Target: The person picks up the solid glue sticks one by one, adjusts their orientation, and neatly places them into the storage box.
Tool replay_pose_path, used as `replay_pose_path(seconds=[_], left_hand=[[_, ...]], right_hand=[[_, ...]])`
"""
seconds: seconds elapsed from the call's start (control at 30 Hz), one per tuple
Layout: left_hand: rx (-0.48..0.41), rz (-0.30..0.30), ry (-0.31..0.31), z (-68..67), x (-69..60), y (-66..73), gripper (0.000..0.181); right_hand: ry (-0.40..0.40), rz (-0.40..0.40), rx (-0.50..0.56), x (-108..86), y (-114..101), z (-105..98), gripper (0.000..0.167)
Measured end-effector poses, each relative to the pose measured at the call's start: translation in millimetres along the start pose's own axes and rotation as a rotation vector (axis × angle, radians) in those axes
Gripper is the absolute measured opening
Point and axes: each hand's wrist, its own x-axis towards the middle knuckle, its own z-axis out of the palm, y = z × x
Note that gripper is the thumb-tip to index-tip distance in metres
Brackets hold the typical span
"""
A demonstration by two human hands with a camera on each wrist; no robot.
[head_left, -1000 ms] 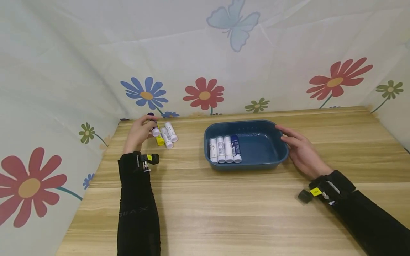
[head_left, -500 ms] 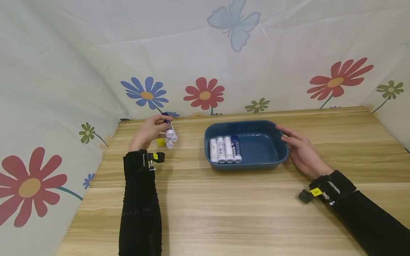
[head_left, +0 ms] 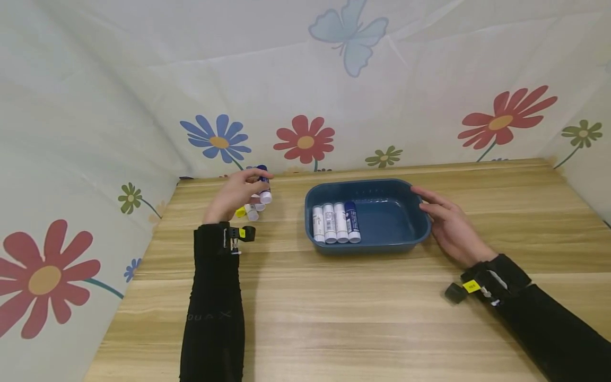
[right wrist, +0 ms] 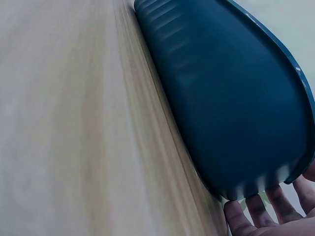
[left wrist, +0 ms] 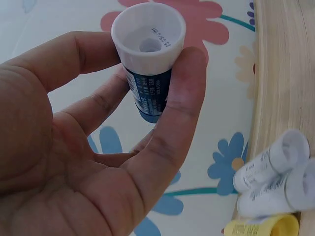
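My left hand (head_left: 233, 195) pinches a dark blue glue stick (left wrist: 147, 83) between thumb and fingers, its white base facing the left wrist camera. The stick is held above the table, just over two white glue sticks (left wrist: 268, 194) and a yellow glue stick (left wrist: 261, 227) lying there. In the head view my hand partly hides those. A blue plastic basket (head_left: 367, 248) stands at mid-table. Along its left end lie three white glue sticks (head_left: 329, 224) and one dark blue glue stick (head_left: 352, 223), side by side. My right hand (head_left: 451, 228) touches the basket's right end with extended fingers (right wrist: 238, 216).
The wooden table (head_left: 324, 307) meets a flower-printed cloth backdrop (head_left: 258, 79) at the back and left. A small dark object (head_left: 185, 178) lies at the table's back left corner. Bare wood lies between the loose glue sticks and the basket.
My left hand has moved right, carrying the dark blue glue stick from beside the loose sticks to over their right side. The right hand and the basket have stayed put.
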Motion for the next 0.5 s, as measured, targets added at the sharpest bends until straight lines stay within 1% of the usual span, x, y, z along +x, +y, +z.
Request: replay_pose_path(seconds=[0.13, 0.23, 0.4, 0.5], left_hand=[[0.038, 0.041, -0.021, 12.7, 3.5, 8.0, 0.033], [0.058, 0.062, -0.038, 19.9, 6.2, 10.0, 0.033], [0.083, 0.064, -0.045, 24.3, 8.1, 8.9, 0.033], [0.079, 0.055, -0.049, 24.9, 7.9, 7.9, 0.032]], right_hand=[[0.001, -0.008, 0.0, -0.1, 0, -1, 0.052], [-0.001, -0.008, -0.004, -0.5, 0, -1, 0.052], [-0.003, -0.01, -0.006, -0.4, 0, 0, 0.053], [-0.002, -0.009, -0.001, -0.4, 0, 2, 0.052]])
